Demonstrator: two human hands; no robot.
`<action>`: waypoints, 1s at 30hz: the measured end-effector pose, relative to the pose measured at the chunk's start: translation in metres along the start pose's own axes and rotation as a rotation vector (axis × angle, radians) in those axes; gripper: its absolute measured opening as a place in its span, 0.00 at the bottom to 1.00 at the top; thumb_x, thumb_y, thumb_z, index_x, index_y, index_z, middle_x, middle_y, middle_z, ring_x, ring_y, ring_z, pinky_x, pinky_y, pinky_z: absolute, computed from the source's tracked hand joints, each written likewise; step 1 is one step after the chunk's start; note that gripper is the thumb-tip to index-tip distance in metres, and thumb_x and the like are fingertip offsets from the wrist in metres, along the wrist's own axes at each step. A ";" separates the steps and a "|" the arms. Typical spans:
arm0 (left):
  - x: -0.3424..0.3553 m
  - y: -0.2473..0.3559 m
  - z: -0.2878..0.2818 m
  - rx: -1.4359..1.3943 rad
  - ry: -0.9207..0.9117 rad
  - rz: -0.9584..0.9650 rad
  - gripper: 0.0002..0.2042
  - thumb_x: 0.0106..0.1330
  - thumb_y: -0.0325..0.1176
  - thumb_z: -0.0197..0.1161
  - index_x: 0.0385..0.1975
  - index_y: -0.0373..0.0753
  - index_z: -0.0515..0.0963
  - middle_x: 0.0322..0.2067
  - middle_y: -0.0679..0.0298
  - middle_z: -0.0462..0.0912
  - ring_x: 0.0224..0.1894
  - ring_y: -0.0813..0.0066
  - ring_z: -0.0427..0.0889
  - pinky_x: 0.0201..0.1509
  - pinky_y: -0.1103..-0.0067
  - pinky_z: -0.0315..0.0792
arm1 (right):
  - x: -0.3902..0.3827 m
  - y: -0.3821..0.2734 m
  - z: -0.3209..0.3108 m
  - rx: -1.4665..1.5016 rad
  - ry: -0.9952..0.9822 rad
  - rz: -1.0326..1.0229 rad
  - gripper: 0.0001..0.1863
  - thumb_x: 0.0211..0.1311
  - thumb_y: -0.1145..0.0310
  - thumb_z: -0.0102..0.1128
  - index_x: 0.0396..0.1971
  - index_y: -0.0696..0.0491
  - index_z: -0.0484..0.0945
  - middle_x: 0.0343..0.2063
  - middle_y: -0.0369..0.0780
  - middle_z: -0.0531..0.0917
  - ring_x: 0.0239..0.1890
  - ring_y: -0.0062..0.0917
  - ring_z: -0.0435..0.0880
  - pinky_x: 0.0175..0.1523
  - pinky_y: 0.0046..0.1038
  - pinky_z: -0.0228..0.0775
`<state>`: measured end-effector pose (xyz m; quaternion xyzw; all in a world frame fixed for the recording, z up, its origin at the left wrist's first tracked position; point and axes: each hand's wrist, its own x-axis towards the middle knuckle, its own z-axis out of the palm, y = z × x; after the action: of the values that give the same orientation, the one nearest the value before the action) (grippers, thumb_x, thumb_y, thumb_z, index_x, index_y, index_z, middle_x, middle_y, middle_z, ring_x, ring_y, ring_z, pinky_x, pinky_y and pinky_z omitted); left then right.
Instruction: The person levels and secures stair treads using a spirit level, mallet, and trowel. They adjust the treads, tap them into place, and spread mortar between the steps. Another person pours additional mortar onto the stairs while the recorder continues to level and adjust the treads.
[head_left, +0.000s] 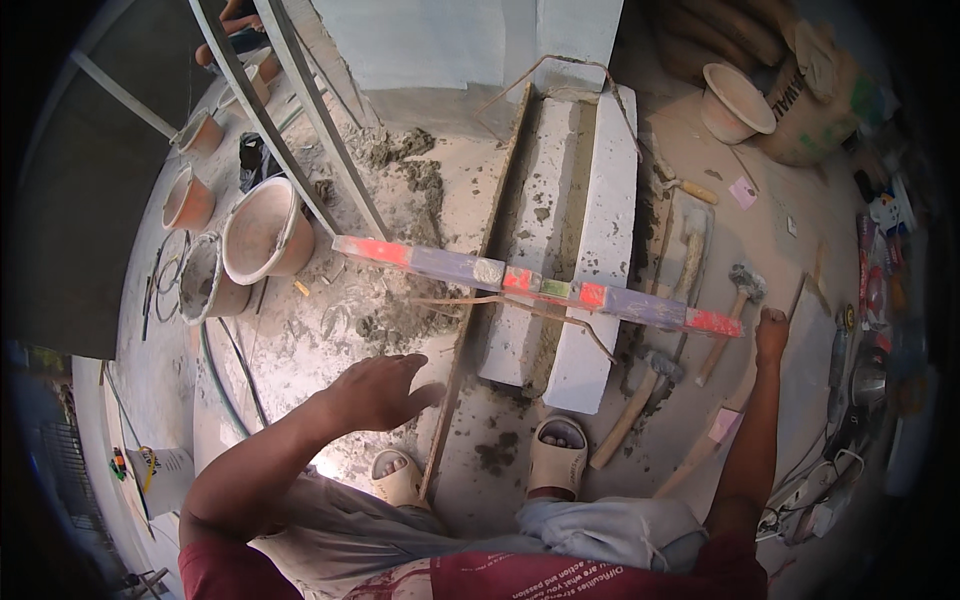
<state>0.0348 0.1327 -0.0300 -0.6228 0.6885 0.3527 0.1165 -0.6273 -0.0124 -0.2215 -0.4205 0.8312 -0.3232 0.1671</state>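
Note:
A red and purple spirit level (450, 265), with a green vial, lies crosswise over two white blocks (515, 340) with a wet mortar strip between them. Bent rods (560, 318) span the blocks; a long narrow board (450, 400) runs along their left side. My left hand (385, 390) is below the level's left half, fingers apart and holding nothing. My right hand (770, 335) is just beyond the level's right end, fingers curled; what they hold, if anything, is unclear. Hammers (635, 410) and a trowel with a wooden handle (690, 190) lie right of the blocks.
Buckets (265, 235) and mortar lumps (400, 150) are at left, beside two leaning metal bars (235, 85). A grey pillar (460, 45) stands ahead. Sacks (815, 110) and a basin (730, 115) are at top right; tools and cords line the right. Another person (235, 25) is at top left.

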 end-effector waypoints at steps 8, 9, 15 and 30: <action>0.050 0.027 -0.122 -0.127 0.312 0.118 0.21 0.70 0.45 0.60 0.28 0.29 0.80 0.20 0.50 0.80 0.24 0.53 0.79 0.35 0.65 0.72 | -0.074 0.043 0.080 0.064 -0.239 -0.037 0.16 0.57 0.65 0.70 0.44 0.57 0.84 0.39 0.41 0.88 0.44 0.25 0.85 0.52 0.28 0.74; 0.076 0.039 -0.129 -0.133 0.353 0.163 0.23 0.69 0.47 0.61 0.26 0.28 0.80 0.20 0.50 0.80 0.24 0.55 0.80 0.35 0.65 0.73 | -0.062 0.060 0.069 -0.007 -0.238 -0.074 0.16 0.55 0.65 0.73 0.43 0.56 0.85 0.41 0.43 0.88 0.45 0.32 0.86 0.52 0.31 0.75; 0.227 0.027 -0.126 -0.083 0.325 -0.041 0.32 0.53 0.58 0.74 0.19 0.24 0.79 0.19 0.53 0.81 0.22 0.61 0.79 0.32 0.67 0.75 | -0.038 0.074 0.114 -0.372 -0.119 -0.063 0.28 0.58 0.62 0.66 0.52 0.64 0.69 0.43 0.57 0.83 0.46 0.52 0.83 0.52 0.45 0.75; 0.281 0.028 -0.091 -0.372 0.186 -0.161 0.40 0.45 0.59 0.81 0.41 0.20 0.81 0.33 0.45 0.83 0.34 0.57 0.85 0.30 0.67 0.80 | -0.083 -0.131 -0.066 0.409 -0.273 0.038 0.14 0.71 0.58 0.59 0.46 0.53 0.76 0.18 0.30 0.70 0.14 0.13 0.67 0.18 0.20 0.60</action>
<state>-0.0219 -0.1433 -0.1237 -0.7163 0.5676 0.4042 -0.0365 -0.5373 0.0232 -0.0832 -0.4019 0.7260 -0.4216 0.3656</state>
